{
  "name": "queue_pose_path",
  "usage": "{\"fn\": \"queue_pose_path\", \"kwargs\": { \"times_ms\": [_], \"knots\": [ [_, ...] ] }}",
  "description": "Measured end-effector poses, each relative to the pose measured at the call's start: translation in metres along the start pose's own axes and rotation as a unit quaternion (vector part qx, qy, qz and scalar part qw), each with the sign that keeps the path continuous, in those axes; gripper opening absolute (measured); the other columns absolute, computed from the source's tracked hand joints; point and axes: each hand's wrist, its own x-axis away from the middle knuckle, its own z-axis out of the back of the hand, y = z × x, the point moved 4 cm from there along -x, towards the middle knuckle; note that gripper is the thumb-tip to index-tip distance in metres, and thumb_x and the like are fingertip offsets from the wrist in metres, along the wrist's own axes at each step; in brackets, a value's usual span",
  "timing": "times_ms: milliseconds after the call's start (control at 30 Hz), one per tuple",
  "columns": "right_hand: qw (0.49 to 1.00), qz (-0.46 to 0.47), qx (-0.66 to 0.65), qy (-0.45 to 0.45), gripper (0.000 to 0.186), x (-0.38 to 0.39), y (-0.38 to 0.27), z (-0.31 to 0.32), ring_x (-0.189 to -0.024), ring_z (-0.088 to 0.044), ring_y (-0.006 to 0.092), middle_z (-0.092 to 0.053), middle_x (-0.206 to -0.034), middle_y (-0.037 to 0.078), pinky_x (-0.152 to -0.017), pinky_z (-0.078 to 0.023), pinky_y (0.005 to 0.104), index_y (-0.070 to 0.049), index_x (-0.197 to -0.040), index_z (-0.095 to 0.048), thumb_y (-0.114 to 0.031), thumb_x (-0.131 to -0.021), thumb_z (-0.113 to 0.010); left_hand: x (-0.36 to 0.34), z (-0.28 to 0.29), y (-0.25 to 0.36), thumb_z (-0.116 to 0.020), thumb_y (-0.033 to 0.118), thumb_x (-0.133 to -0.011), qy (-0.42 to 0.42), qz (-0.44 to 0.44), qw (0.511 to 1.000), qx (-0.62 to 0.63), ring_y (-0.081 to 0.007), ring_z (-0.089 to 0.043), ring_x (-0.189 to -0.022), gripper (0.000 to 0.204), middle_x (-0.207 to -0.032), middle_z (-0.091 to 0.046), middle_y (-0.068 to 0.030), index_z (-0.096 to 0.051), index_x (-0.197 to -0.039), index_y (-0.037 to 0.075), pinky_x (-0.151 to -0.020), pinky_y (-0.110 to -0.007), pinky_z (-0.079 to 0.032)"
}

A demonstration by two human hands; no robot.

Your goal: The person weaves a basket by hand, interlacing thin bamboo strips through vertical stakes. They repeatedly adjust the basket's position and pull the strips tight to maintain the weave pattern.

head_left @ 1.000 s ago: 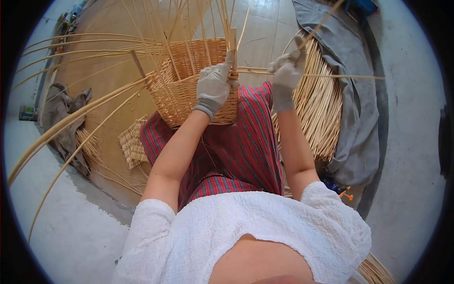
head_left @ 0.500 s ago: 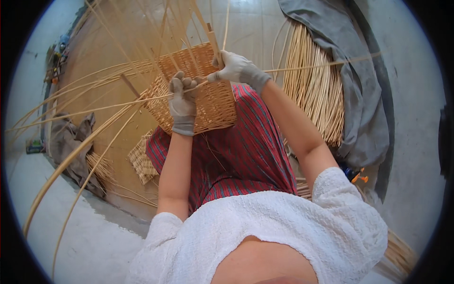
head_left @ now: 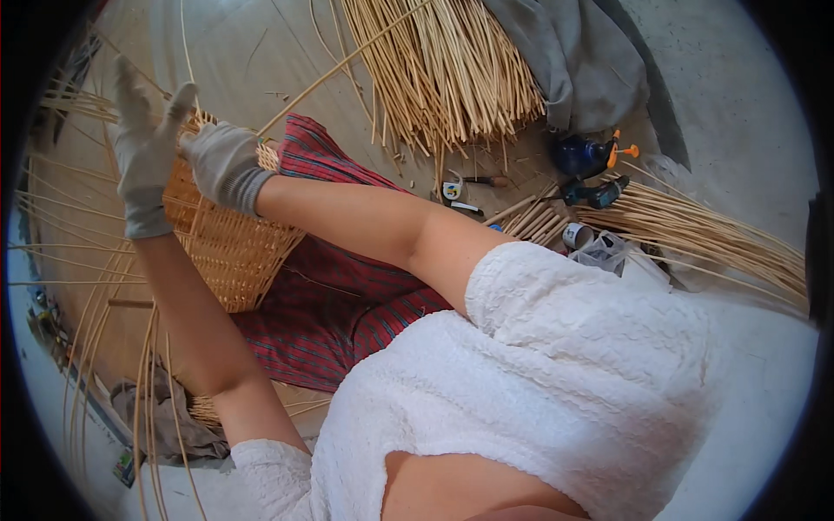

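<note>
Long canes [head_left: 78,283] are fanning out at far left. The gloved left hand [head_left: 146,143] is standing open, thumb spread from its fingers, showing no firm hold. Under both forearms, the woven basket [head_left: 230,252] is leaning against the striped cloth over the lap, the hands hiding its inside. The gloved right hand [head_left: 221,161] is curling at the rim; what it is gripping, I cannot tell. A single cane [head_left: 321,83] is slanting past it toward a cane bundle [head_left: 452,78]. Further right, a blue spray bottle [head_left: 580,158] is standing above a clear plastic bag [head_left: 601,252].
</note>
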Motion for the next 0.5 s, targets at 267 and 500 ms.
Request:
{"fn": "queue_pose_path", "kwargs": {
  "times_ms": [267,500],
  "knots": [
    [0.999,0.024,-0.024,0.010,0.026,-0.009,-0.006,0.001,-0.087,-0.071,0.0312,-0.070,-0.094,0.012,-0.071,-0.055,0.0485,-0.011,-0.109,-0.066,-0.023,-0.085,-0.068,0.204,0.065,-0.029,-0.063,0.051,-0.098,-0.003,0.164,0.910,-0.381,-0.0397,-0.061,-0.116,0.058,-0.126,-0.066,-0.0189,-0.061,-0.137,0.008,-0.100,-0.048,-0.047],
    [0.920,0.213,-0.264,0.195,0.037,0.087,0.076,0.086,-0.087,-0.070,0.0295,-0.070,-0.098,0.008,-0.078,-0.057,0.0425,-0.018,-0.115,-0.072,-0.014,-0.079,-0.080,0.240,0.054,-0.023,-0.069,0.046,-0.095,-0.128,0.264,0.914,-0.281,-0.0388,-0.062,-0.117,0.055,-0.127,-0.066,-0.0170,-0.062,-0.137,0.012,-0.098,-0.048,-0.048]
  ]
}}
